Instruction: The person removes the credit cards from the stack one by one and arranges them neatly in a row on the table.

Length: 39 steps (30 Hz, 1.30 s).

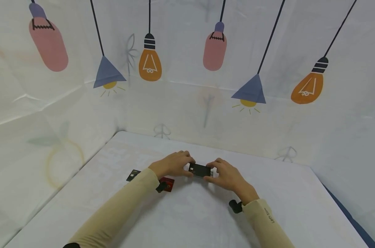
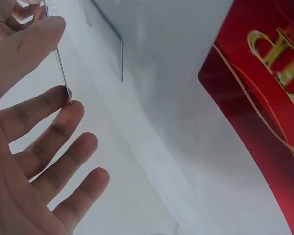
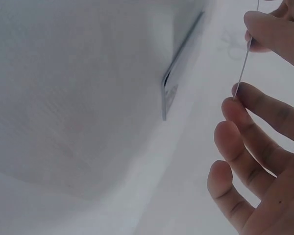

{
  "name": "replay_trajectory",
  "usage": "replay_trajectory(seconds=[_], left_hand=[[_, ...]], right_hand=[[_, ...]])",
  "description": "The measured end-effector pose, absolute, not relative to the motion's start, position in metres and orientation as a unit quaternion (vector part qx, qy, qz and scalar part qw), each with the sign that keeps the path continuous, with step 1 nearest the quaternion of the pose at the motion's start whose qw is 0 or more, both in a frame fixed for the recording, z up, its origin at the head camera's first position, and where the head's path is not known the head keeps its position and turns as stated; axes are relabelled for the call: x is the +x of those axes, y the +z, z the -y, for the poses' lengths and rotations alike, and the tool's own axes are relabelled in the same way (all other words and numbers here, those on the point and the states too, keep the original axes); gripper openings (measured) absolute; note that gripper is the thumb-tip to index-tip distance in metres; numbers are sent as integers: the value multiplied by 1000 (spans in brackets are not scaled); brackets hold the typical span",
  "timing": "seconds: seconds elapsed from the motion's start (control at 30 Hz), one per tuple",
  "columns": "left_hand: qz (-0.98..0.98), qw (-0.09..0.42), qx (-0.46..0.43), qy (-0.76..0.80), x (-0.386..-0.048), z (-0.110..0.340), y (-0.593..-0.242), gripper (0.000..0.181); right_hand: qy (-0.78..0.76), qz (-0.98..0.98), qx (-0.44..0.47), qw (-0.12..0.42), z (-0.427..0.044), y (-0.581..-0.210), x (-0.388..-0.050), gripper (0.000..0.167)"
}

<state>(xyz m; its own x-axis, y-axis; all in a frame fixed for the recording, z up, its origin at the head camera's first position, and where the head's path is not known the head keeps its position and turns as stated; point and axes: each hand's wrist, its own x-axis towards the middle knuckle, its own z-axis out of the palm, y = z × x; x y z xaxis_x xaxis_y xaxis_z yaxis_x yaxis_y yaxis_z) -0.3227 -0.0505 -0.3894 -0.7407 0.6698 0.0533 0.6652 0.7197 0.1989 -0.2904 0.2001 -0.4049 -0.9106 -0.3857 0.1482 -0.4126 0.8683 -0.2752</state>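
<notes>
A black bank card (image 1: 200, 170) is held level between both hands, slightly above the table. My left hand (image 1: 174, 164) pinches its left end between thumb and fingertips, while my right hand (image 1: 226, 175) pinches the right end the same way. Edge-on, the card looks like a thin line (image 2: 62, 73) in the left wrist view. Beneath it, a thin flat stack of cards (image 3: 179, 56) lies on the table in the right wrist view, apart from the held card; how many it contains I cannot tell.
A red card (image 1: 169, 184) lies by the left wrist, partly covered by the wrist camera; the left wrist view shows its gold pattern close up. Further left is another dark card (image 1: 132, 175), partly behind the sleeve. The white table (image 1: 187, 220) meets printed cloth walls (image 1: 187, 110).
</notes>
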Motion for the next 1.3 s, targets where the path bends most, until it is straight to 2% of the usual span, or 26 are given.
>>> replay_trajectory(seconds=[0.3, 0.83, 1.3], left_hand=[[-922, 2, 372, 109, -314, 63, -385, 54], [-916, -24, 389, 98, -292, 85, -381, 53], [-908, 0, 408, 95, -285, 94, -393, 51]], right_hand=[[159, 958, 229, 63, -195, -399, -284, 55], [131, 952, 265, 75, -175, -390, -264, 48], [120, 944, 301, 61, -170, -400, -260, 47]])
